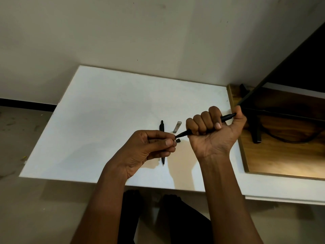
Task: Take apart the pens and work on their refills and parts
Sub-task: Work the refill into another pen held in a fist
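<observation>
My right hand (pixel 213 132) is fisted around a black pen (pixel 226 118), thumb on its rear end, tip pointing left. My left hand (pixel 149 148) pinches with thumb and fingers right at that pen's tip (pixel 175 137); what sits between the fingertips is too small to tell. A second black pen (pixel 162 127) lies on the white table (pixel 109 120) behind my left hand, its point showing below the hand (pixel 163 162). A small black part (pixel 178 140) lies on the table under the held tip. A small grey refill case (pixel 177 127) lies just beyond.
A wooden board (pixel 284 155) adjoins the table's right edge, carrying a black stand (pixel 255 131) and a cable. A dark slanted bar (pixel 281 67) rises at the right. A wall stands close behind the table. My legs show under the front edge.
</observation>
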